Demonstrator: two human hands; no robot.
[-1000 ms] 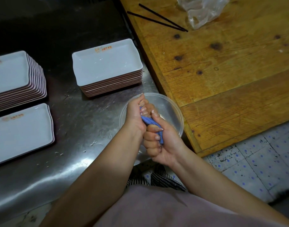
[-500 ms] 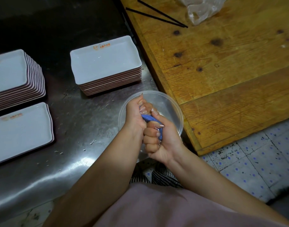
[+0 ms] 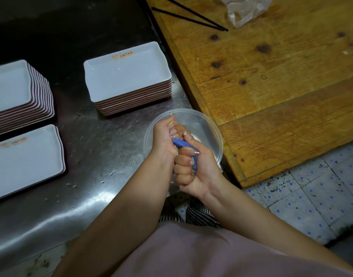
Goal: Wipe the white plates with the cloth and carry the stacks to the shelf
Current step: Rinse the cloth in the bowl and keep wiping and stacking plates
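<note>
A: Where is the cloth?

B: The blue cloth (image 3: pixel 182 143) is twisted into a rope over the clear plastic bowl (image 3: pixel 206 124), which sits on the steel counter (image 3: pixel 95 148). The left hand (image 3: pixel 164 138) is fisted round its far end, above the bowl's middle; the right hand (image 3: pixel 191 168) is fisted round its near end, over the bowl's near rim. Both sets of fingers are curled tight on it, and the two fists touch.

A: And the plates?

B: All placed from the bowl: one stack of white plates (image 3: pixel 127 75) stands just beyond it on the counter, orange print on the top plate. A taller stack (image 3: pixel 13 84) lies well off to the bowl's left, at the edge of view. A low stack (image 3: pixel 25 158) lies nearer than that one, also left of the bowl.

A: Anything to the bowl's right?

B: A wooden table (image 3: pixel 271 86) butts up just beside it. Far across it lie black chopsticks (image 3: pixel 191 16) and a crumpled clear plastic bag (image 3: pixel 245 11)
</note>
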